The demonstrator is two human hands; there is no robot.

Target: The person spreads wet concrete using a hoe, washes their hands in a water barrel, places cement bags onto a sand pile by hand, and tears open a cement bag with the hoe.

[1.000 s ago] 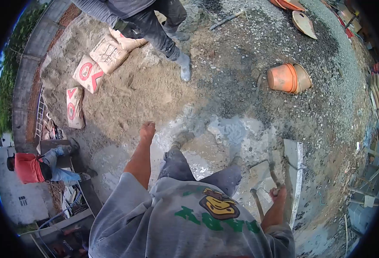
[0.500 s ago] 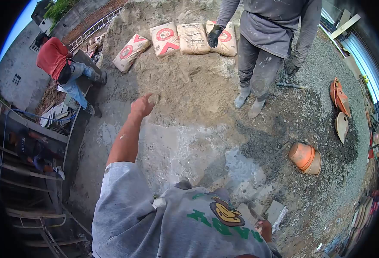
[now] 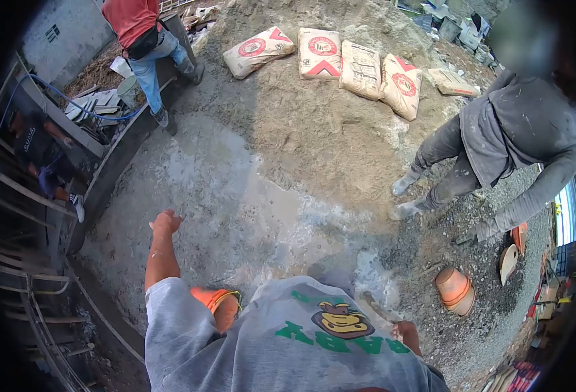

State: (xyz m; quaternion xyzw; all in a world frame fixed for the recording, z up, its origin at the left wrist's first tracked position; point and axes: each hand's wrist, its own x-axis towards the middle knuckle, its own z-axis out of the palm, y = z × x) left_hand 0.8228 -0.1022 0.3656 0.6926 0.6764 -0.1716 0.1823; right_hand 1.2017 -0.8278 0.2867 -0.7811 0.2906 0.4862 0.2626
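Observation:
My left hand point(image 3: 165, 223) is stretched forward over the wet grey ground, empty, with its fingers apart. Just below it, an orange bucket point(image 3: 220, 306) stands partly behind my sleeve. At the lower right, my right hand point(image 3: 407, 332) is closed round a wooden handle point(image 3: 380, 308); the tool's far end is hidden by my shirt. Wet cement mix point(image 3: 268, 202) spreads over the ground ahead of me. Beyond it, several cement bags, one of them a bag with a red ring point(image 3: 319, 53), lie on a sand heap point(image 3: 320, 134).
A co-worker in grey point(image 3: 503, 130) stands at the right, near stacked orange buckets point(image 3: 454, 291) on gravel. A person in red point(image 3: 137, 32) is at the upper left by a low wall point(image 3: 115, 160). Another person in dark clothes point(image 3: 39, 147) is beyond the wall.
The view has swung left, and the orange bucket beside me has come into view. My left hand has moved lower and left. My right hand still holds the handle.

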